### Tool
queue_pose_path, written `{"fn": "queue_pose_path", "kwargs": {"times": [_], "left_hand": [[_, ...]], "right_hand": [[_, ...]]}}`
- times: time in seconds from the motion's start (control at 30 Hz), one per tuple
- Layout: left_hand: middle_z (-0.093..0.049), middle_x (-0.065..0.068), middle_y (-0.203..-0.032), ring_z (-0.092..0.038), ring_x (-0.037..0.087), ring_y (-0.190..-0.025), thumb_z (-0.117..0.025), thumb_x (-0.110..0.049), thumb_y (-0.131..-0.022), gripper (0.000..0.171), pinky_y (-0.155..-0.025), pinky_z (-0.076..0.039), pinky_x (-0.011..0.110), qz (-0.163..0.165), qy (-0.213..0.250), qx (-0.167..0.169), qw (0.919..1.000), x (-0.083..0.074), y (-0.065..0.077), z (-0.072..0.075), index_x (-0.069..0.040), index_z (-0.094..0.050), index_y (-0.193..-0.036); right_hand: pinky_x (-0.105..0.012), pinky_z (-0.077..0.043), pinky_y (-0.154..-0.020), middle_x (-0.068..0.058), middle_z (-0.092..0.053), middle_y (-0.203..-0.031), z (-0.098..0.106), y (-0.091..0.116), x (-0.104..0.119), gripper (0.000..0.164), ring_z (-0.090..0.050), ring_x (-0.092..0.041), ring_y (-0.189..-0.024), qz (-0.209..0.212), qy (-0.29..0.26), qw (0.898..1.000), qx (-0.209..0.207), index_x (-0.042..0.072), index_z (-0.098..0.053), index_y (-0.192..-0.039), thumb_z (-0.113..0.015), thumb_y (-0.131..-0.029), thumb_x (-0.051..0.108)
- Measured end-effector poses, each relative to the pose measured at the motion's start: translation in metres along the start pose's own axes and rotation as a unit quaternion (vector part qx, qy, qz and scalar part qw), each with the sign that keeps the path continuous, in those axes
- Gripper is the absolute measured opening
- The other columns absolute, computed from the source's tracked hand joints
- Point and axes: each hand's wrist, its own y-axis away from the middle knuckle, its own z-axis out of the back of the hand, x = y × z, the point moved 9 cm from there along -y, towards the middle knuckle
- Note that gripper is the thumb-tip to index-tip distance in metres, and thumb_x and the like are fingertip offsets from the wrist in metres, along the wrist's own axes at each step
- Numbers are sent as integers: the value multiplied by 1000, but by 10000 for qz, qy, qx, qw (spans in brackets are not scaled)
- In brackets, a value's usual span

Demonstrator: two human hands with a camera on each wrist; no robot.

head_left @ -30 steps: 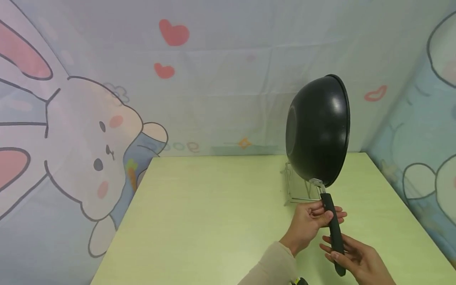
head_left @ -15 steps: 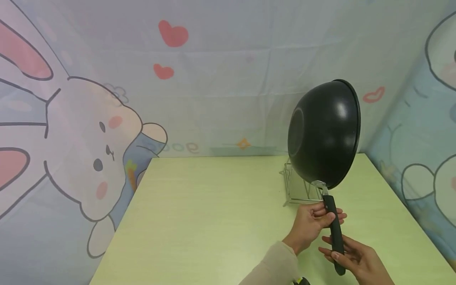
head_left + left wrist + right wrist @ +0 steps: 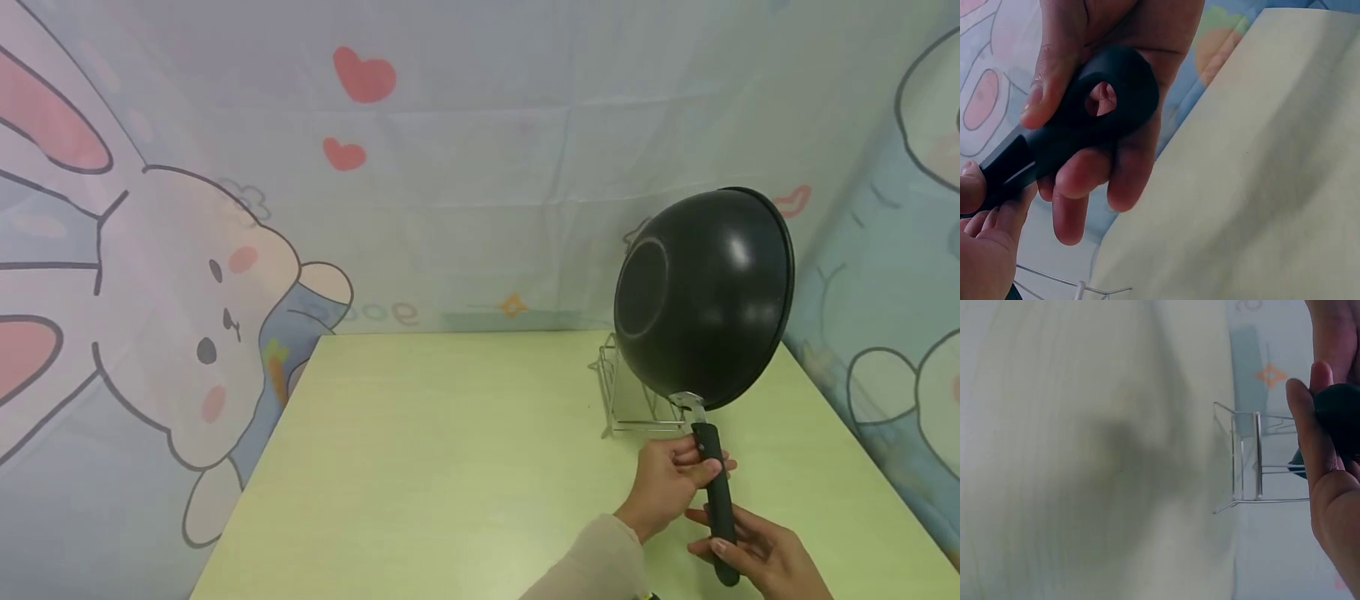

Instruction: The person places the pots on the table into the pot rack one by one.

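Evenly and softly lit; pale glare on wok (image 3: pixel 705 296) at 1 o'clock; blurred tabletop (image 3: pixel 1085 456) in wrist views; bowed edges at 9 o'clock.

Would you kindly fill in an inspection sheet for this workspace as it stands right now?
Surface: pale green table, bare where visible.
Job's things: black wok held in the air, tilted on edge with its underside facing the camera; its black handle points down toward the person. A wire rack stands on the table behind it.
Clutter: nothing seen.
Grippers: left hand grips the handle near the wok; right hand holds the handle's end, which has a hanging hole.
Cables: nothing seen.
Surroundings: cartoon rabbit and heart backdrop behind and beside the table.
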Motion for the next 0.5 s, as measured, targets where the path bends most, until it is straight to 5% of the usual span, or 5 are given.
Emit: {"fn": "queue_pose_path", "kwargs": {"times": [0.3, 0.5], "left_hand": [[-79, 11, -104, -77, 15, -96, -68, 1, -91, 29, -84, -61, 19, 274, -372, -296, 9985, 15, 3, 4, -8, -73, -119], [-79, 9, -102, -77, 13, -94, -69, 1, -91, 29, -82, -61, 19, 353, -523, -435, 9971, 21, 1, 6, -8, -73, -118]], "right_hand": [[-20, -61, -83, 21, -73, -114, -1, 2, -26, 51, -77, -16, -94, -387, -805, 9959, 168, 51, -57, -121, -58, -100, 5], [-24, -61, -86, 16, -75, -114, 1, -1, -37, 46, -77, -22, -96, -666, -917, 9934, 181, -4, -49, -143, -59, -100, 8]]}}
